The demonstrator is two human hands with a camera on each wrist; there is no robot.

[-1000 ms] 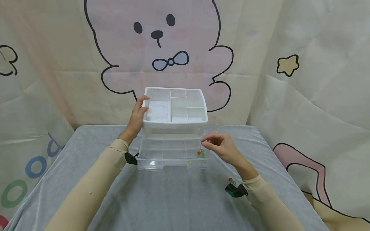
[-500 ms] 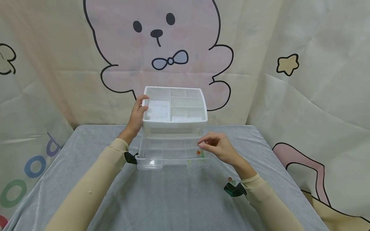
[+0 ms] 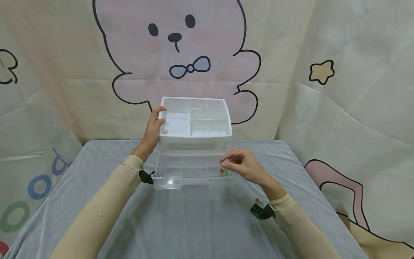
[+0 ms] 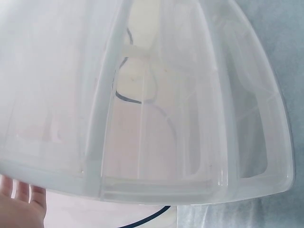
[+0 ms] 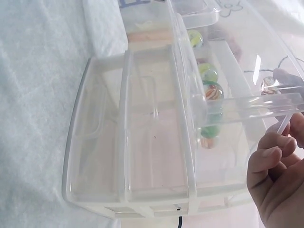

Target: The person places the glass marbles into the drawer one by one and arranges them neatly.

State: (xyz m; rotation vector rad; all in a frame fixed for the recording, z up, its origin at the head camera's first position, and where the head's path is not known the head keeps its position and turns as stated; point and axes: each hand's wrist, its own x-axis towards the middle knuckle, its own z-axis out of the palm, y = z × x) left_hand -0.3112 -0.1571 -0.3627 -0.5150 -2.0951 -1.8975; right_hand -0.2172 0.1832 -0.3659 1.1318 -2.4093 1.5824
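Observation:
A small plastic drawer unit [image 3: 196,139] with a white compartment top stands on the table, and its clear top drawer [image 3: 194,182] is pulled out. My left hand [image 3: 152,133] grips the unit's left upper rim, fingertips over the edge; in the left wrist view several fingers [image 4: 21,192] lie against its side. Over the drawer's right end, my right hand [image 3: 245,166] pinches a swirled glass marble [image 5: 269,85], seen through clear plastic. Several orange, green and yellow marbles [image 5: 212,90] lie inside the drawer at its right.
Two loose marbles [image 3: 259,202] lie on the grey cloth-covered table [image 3: 194,223] by the right wrist camera [image 3: 262,211]. Two lower drawers [image 5: 156,128] of the unit are closed. A printed curtain [image 3: 275,32] hangs behind the table.
My right hand has moved slightly left, farther over the drawer, with the marble between its fingertips. The left hand and the drawer unit stay in place.

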